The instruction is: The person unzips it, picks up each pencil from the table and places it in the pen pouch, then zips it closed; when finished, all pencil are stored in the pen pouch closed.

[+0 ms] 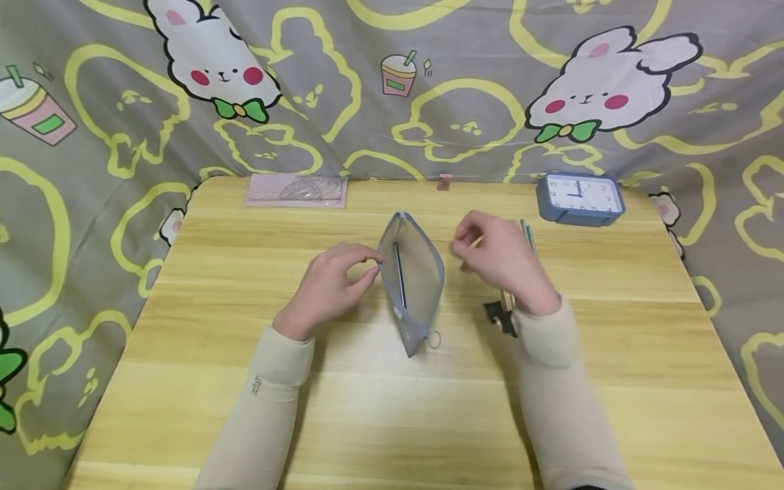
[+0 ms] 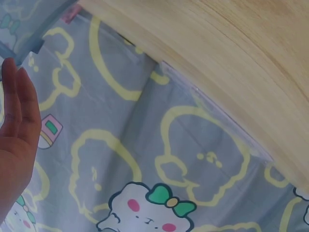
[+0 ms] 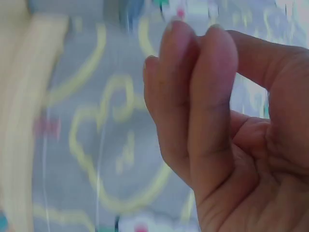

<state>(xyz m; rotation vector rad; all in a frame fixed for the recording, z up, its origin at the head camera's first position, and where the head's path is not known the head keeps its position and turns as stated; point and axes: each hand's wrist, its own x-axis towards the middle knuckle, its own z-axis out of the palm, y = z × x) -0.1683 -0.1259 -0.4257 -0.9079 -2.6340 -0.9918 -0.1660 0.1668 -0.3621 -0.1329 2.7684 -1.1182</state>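
A grey-blue zip pouch [image 1: 436, 272] stands with its mouth spread wide at the middle of the table, a ring hanging from its zip pull. Inside it lies a slim dark pen-like stick [image 1: 400, 272]. My left hand [image 1: 333, 286] pinches the pouch's left rim between thumb and forefinger; in the left wrist view its other fingers [image 2: 29, 106] stretch beside the pouch. Right of the mouth hovers my right hand [image 1: 499, 255], empty, fingers loosely bent towards the thumb. Teal sticks [image 1: 528, 235] and a gold-coloured end [image 1: 508, 301] show partly hidden behind that hand and wrist.
A black jagged-edged piece [image 1: 501, 318] lies beside the right cuff. Along the back edge are a pink flat pack with a clear protractor [image 1: 297, 190], a small reddish block [image 1: 444, 182] and a blue clock [image 1: 580, 199]. A patterned curtain [image 1: 331, 88] hangs behind the table.
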